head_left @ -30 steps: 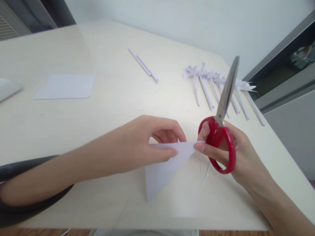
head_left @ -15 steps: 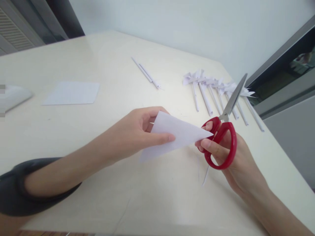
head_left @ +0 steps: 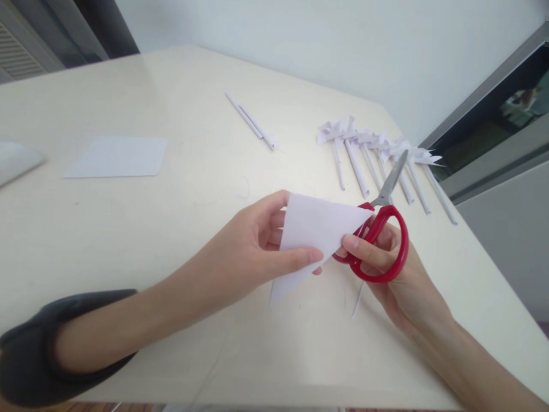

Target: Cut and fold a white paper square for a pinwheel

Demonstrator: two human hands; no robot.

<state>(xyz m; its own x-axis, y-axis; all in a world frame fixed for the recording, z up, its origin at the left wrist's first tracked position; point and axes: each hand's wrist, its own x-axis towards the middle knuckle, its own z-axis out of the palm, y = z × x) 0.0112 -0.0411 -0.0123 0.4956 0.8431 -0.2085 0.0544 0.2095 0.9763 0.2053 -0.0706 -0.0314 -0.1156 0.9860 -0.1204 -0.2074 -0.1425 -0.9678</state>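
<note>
A folded white sheet of paper (head_left: 319, 226), shaped like a triangle, is pinched in my left hand (head_left: 274, 243), with the thumb lying across its front and the other fingers behind. Red-handled scissors (head_left: 388, 214) sit in my right hand (head_left: 398, 274), their blades pointing up and away. The right thumb and fingertips also touch the lower edge of the paper, close to its pointed right corner. That corner overlaps the red handle. Part of the near handle loop and several fingers are hidden behind the paper and scissors.
Several paper pinwheels on rolled paper sticks (head_left: 364, 169) lie in a row at the right. Rolled paper sticks (head_left: 251, 120) rest near the back, and a white paper sheet (head_left: 118, 157) at the left. Thin paper strips (head_left: 357, 300) lie on the cream table (head_left: 184, 103).
The paper has turned and shifted right in my left hand, its lower part angled more steeply. The scissors have moved slightly left. My right thumb now presses on the paper's lower edge.
</note>
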